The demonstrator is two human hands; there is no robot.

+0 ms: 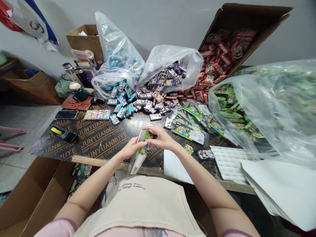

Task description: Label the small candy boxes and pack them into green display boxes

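Near the table's front edge, a transparent plastic packet (138, 161) with a green and black printed card and a white barcode label stands tilted between my hands. My left hand (130, 147) grips its left side. With thumb and fingers bent around the upper end, my right hand (163, 137) holds the packet too; its palm side is partly hidden. Just beyond lies a small black-and-white box (155, 117). Several similar filled packets (189, 132) are piled to the right of my right hand. Below them are a small green box (189, 149) and a small purple box (205, 154).
Loose blue boxes (121, 112), purple boxes (170, 77) and red boxes (209, 70) spread across the back, some spilling from plastic bags. A large bag (261, 108) of green boxes fills the right. Sticker sheets (229, 161), a phone (66, 114) and scissors (74, 104) lie around; an open carton (41, 194) stands below left.
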